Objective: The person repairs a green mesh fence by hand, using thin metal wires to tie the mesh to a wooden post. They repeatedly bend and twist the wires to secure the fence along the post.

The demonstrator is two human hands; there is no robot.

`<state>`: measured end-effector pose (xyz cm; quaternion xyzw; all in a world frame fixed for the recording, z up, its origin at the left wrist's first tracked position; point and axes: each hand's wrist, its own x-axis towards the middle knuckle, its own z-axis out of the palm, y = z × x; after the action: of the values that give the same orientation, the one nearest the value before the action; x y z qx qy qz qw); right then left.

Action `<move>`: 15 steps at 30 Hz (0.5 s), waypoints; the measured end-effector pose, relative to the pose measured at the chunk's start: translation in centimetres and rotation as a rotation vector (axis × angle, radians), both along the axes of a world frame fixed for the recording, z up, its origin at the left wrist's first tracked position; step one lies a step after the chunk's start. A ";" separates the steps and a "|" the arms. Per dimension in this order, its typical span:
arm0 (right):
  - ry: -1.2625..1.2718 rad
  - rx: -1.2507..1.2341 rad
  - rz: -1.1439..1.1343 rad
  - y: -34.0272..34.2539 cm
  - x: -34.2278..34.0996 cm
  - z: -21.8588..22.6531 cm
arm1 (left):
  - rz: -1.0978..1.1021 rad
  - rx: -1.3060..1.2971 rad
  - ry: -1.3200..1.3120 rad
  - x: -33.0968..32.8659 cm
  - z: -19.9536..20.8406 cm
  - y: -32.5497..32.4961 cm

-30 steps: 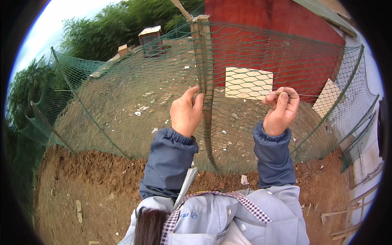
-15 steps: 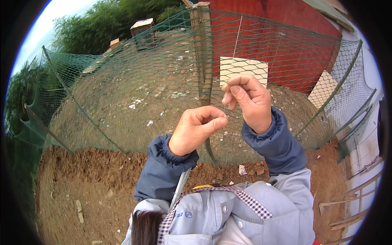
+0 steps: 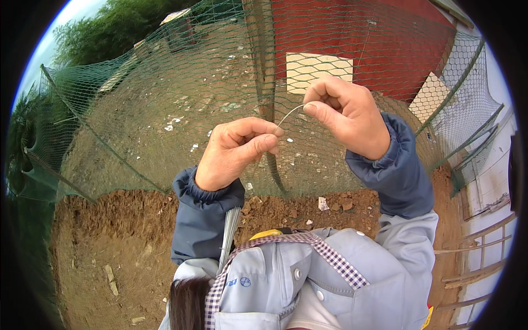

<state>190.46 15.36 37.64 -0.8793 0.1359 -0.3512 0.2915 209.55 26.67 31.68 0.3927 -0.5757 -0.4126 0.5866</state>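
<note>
A thin pale wire arches between my two hands. My left hand pinches its lower end between thumb and fingers. The upper end is pinched by my right hand, with the other fingers curled in. Beyond both hands hangs a green net fence, and a wooden post stands behind my hands. I cannot tell whether the wire touches the net. A bundle of similar pale wires is tucked beside my left sleeve.
Behind the net are a red wall, a pale board and a stony slope. A bank of brown soil runs along the net's foot. Wooden rails and a white wall stand at the right.
My hands have moved apart, the right one to the right and the left one to the left and up. The wire, upright and straight before, now bends in an arc.
</note>
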 end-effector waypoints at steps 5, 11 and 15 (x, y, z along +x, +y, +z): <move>-0.107 0.812 0.142 -1.9 1.4 -2.5 | -0.157 0.145 0.329 -0.2 -2.7 -1.8; -0.255 0.882 0.234 -2.4 2.2 -4.6 | -0.272 0.238 0.508 -1.8 -4.1 -2.9; -0.227 0.918 0.262 -2.7 2.1 -4.8 | -0.289 0.238 0.594 -2.2 -3.9 -2.9</move>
<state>192.58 12.62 32.80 -0.6260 0.1322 -0.3091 0.7036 207.37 23.74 27.78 0.2355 -0.3773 -0.6521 0.6139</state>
